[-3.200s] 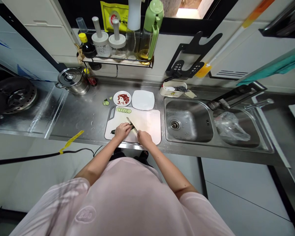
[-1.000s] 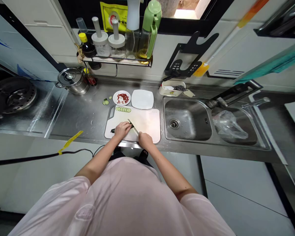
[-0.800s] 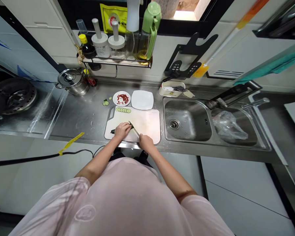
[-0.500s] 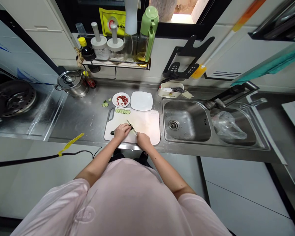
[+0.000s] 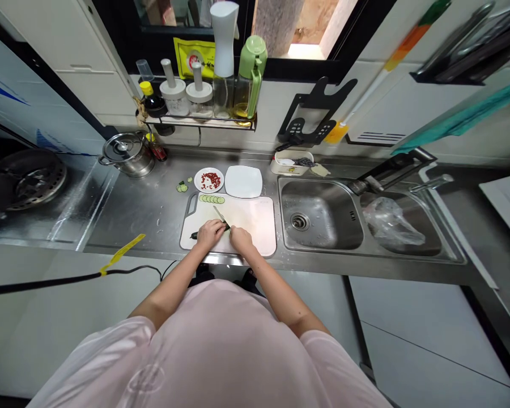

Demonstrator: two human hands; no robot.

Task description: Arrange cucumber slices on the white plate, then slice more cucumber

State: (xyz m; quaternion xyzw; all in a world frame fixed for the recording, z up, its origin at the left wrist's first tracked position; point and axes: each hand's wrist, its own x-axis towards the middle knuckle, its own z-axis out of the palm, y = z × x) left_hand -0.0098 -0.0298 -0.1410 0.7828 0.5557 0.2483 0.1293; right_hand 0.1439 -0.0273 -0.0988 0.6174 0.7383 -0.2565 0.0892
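On a white cutting board (image 5: 250, 221) lies a dark green cucumber (image 5: 194, 235), mostly covered by my left hand (image 5: 211, 232), whose fingers hold it down. My right hand (image 5: 240, 240) is wrapped round the handle of a knife (image 5: 221, 215). The blade points up and left, at the cucumber's right end beside my left fingertips. A row of cucumber slices (image 5: 211, 199) lies along the board's top edge. Behind the board stand a round plate (image 5: 198, 184) of chopped red pieces and a white square plate (image 5: 243, 182).
A few cucumber pieces (image 5: 182, 187) lie on the steel counter (image 5: 136, 215). To the right is a double sink (image 5: 323, 212) with a plastic bag (image 5: 391, 221). A lidded pot (image 5: 130, 156) and a wok (image 5: 21, 180) are at left. Above hangs a rack (image 5: 199, 120) of bottles and jars.
My right hand has shifted slightly left with the knife, closer to my left hand, and the blade now reaches farther left. The whole view has tilted up a little.
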